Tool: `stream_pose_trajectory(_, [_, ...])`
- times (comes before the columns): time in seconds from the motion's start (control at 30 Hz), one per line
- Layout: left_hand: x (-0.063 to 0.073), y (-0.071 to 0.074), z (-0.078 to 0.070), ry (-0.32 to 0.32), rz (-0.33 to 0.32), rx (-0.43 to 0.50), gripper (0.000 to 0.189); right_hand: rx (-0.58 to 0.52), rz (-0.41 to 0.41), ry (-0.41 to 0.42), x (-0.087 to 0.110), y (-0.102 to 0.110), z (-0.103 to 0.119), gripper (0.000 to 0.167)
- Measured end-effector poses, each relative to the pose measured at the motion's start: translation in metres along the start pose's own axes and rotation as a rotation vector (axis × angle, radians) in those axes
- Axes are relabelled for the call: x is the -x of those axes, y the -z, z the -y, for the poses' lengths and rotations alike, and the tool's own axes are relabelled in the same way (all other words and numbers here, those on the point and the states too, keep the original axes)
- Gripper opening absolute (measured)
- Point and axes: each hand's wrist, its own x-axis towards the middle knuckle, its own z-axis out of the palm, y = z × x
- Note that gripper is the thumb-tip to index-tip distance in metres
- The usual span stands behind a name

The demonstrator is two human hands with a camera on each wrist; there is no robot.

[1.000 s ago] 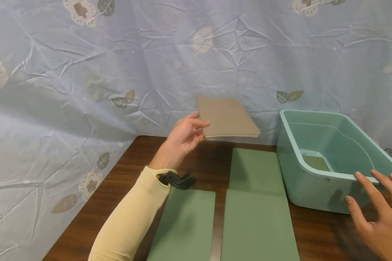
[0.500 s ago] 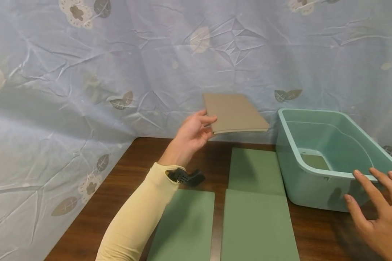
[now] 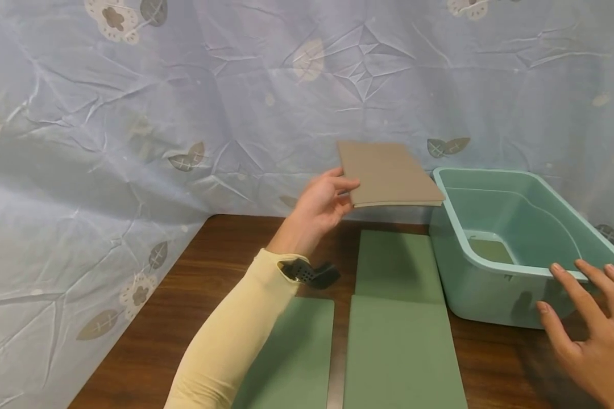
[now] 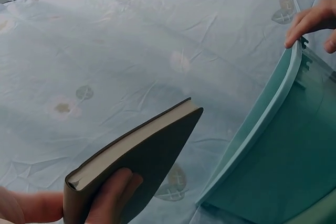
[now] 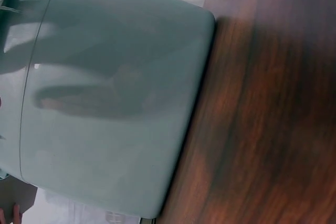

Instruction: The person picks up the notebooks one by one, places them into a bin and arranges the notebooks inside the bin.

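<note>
A brown-covered notebook (image 3: 391, 173) is held above the back of the table by my left hand (image 3: 317, 201), thumb on one cover and fingers on the other, near its spine. In the left wrist view the notebook (image 4: 163, 153) shows pale page edges between its covers. Its far corner overlaps the left rim of a teal plastic bin (image 3: 511, 309) in the head view. My right hand (image 3: 596, 338) has its fingers spread and extended, the fingertips at the bin's near rim. The bin's side wall (image 5: 115, 156) fills much of the right wrist view.
Several flat green rectangular pieces lie on the dark wooden table (image 3: 225, 244): a left one (image 3: 299, 352), a near right one (image 3: 401, 352) and a far one (image 3: 396, 261) beside the bin. A green patch (image 3: 491, 251) shows on the bin's floor. Patterned fabric (image 3: 266, 113) hangs behind.
My left hand has carried the notebook to the right and slightly up, closer to the bin. My right hand stays at the bin's rim.
</note>
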Motion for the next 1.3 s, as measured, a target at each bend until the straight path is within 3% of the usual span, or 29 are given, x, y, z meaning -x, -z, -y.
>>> stream_pose_trajectory(0.47, [-0.025,-0.032,0.023,0.024,0.010,-0.027,0.082,0.004,-0.019,-0.011,-0.001,0.001,0.003,0.064])
stream_pose_trajectory(0.83, [-0.036,-0.051,0.043,0.056,0.003,-0.024,0.079,-0.005,-0.024,-0.006,-0.002,0.001,0.005,0.064])
stream_pose_trajectory(1.3, [-0.053,-0.089,0.077,0.090,0.001,0.020,0.051,-0.003,-0.014,-0.012,0.000,0.000,0.004,0.064])
